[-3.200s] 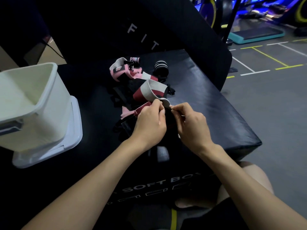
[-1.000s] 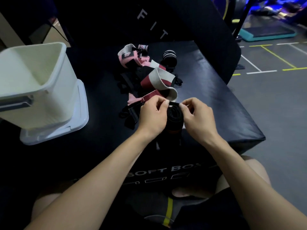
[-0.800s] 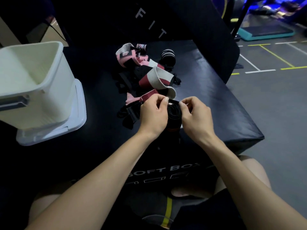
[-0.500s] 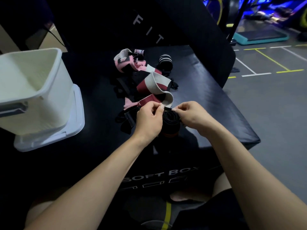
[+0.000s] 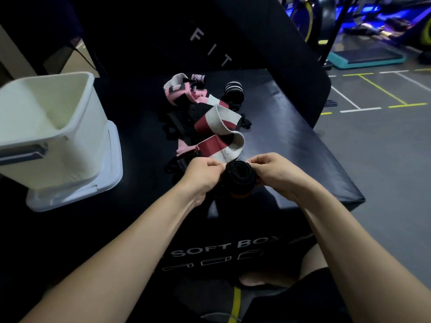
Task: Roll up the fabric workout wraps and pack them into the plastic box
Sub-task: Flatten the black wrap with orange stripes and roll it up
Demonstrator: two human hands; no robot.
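A black wrap (image 5: 239,178), rolled into a thick coil with an orange edge, sits between my hands above the near part of the black soft box (image 5: 291,145). My left hand (image 5: 202,176) pinches its left side and my right hand (image 5: 275,172) pinches its right side. Behind it lies a loose red and white wrap (image 5: 219,134), a pink and white wrap (image 5: 180,92) and a rolled black wrap with white stripes (image 5: 234,90). The white plastic box (image 5: 46,129) stands open at the left on its lid (image 5: 109,171).
Black straps (image 5: 172,127) lie tangled under the loose wraps. A black padded block marked FIT (image 5: 210,50) rises behind the soft box. The box's right edge drops to a grey gym floor (image 5: 384,159) with painted lines.
The black roll has grown thicker between my hands since the earliest frame. My hands stay on its two sides and have shifted slightly toward me.
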